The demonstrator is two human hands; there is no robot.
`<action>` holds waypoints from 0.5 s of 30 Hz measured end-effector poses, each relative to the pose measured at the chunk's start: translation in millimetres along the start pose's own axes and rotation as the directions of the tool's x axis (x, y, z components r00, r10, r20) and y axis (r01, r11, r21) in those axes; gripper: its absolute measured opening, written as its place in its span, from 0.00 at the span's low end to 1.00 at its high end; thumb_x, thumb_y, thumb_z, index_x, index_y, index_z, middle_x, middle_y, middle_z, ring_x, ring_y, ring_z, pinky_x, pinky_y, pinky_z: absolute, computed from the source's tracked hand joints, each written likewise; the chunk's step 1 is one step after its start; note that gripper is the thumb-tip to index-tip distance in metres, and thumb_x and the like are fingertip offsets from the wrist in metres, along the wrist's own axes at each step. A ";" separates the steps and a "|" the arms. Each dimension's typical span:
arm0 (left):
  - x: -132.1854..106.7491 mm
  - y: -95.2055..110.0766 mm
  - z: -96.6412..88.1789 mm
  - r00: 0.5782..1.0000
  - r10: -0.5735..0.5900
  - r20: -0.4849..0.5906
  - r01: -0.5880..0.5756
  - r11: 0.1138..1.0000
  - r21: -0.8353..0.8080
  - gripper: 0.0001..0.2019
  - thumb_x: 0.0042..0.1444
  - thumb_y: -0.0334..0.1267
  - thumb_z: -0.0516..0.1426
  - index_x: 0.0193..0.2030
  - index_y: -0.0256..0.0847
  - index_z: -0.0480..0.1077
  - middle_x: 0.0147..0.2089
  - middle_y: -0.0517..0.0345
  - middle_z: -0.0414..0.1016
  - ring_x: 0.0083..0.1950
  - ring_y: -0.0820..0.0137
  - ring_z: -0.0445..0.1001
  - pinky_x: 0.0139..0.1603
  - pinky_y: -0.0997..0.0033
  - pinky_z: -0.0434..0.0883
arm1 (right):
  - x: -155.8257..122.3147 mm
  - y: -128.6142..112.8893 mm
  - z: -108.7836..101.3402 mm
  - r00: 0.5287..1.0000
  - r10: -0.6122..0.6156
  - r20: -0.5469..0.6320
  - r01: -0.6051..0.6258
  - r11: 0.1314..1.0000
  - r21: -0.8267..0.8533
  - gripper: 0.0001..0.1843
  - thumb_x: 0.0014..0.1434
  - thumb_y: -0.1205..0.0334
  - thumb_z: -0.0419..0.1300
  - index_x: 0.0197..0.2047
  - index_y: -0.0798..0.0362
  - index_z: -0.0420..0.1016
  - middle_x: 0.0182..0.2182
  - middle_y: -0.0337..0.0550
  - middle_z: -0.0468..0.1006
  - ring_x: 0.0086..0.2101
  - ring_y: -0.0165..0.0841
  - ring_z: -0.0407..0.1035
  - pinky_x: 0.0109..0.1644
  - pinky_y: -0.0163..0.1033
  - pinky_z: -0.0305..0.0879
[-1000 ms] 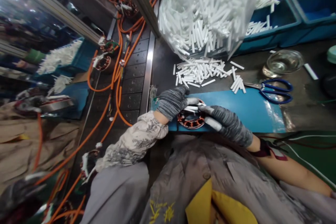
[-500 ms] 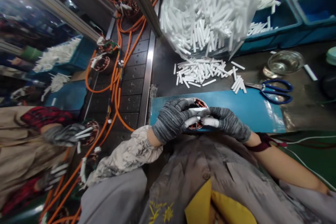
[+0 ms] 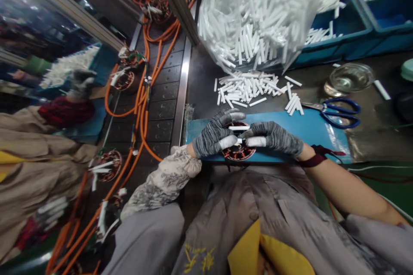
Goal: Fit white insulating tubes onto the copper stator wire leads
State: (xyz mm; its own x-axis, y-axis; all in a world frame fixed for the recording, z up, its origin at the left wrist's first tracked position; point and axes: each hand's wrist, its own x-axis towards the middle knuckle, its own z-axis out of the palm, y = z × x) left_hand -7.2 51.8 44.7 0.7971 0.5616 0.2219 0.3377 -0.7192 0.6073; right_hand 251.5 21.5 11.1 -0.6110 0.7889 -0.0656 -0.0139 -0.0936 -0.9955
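A round motor stator [image 3: 238, 152] with copper windings lies on a blue mat [image 3: 309, 133] at the bench's near edge. My left hand [image 3: 215, 134], in a grey knit glove, curls over its left side, thumb and fingers pinched on a small white sleeve [image 3: 239, 128]. My right hand [image 3: 273, 137], gloved the same, rests on the stator's right side with its fingers closed on a white sleeve piece at the fingertips. Both hands meet over the middle of the stator and hide most of it.
Loose white sleeves [image 3: 248, 88] lie behind the mat under a clear bag [image 3: 258, 13] full of them. Blue-handled scissors [image 3: 338, 111] and a glass dish [image 3: 350, 77] sit at right, blue bins [image 3: 348, 25] behind. At left, a conveyor [image 3: 161, 94] carries stators with orange leads; a co-worker's gloved hand [image 3: 80, 84] reaches there.
My hands have drawn together over the stator, left fingers lifting and spreading a little. The co-worker at left set a stator down and moved a hand back toward the bin.
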 end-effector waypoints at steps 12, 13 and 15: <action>7.4 5.5 -0.7 0.977 -0.184 0.111 0.213 0.904 -0.371 0.21 0.66 0.50 0.58 0.62 0.47 0.74 0.72 0.46 0.68 0.73 0.54 0.67 0.75 0.45 0.65 | -0.1 13.5 21.8 0.969 -0.142 -0.200 0.072 0.943 -0.325 0.15 0.62 0.48 0.67 0.39 0.51 0.85 0.33 0.43 0.84 0.33 0.35 0.75 0.39 0.39 0.70; 10.4 6.0 -4.1 0.981 -0.158 0.111 0.183 0.946 -0.267 0.17 0.66 0.48 0.58 0.57 0.46 0.77 0.73 0.46 0.66 0.74 0.53 0.65 0.76 0.44 0.62 | -0.5 14.8 23.5 0.953 -0.203 -0.224 0.097 0.907 -0.410 0.13 0.62 0.50 0.66 0.39 0.51 0.85 0.32 0.43 0.83 0.32 0.34 0.74 0.38 0.39 0.68; 16.1 6.3 -9.7 0.981 -0.115 0.153 0.130 0.987 -0.093 0.15 0.66 0.46 0.58 0.52 0.43 0.80 0.73 0.44 0.66 0.74 0.51 0.65 0.76 0.43 0.62 | -2.1 15.9 24.5 0.921 -0.304 -0.245 0.146 0.851 -0.505 0.12 0.63 0.53 0.65 0.39 0.51 0.85 0.31 0.42 0.83 0.31 0.33 0.73 0.38 0.39 0.67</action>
State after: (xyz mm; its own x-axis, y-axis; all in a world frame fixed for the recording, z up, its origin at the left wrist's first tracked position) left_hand 2.8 60.3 59.5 0.8200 0.5716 0.0311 0.3906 -0.5985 0.6995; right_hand 233.2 3.5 -2.8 -0.3643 0.9036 0.2253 0.2986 0.3425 -0.8908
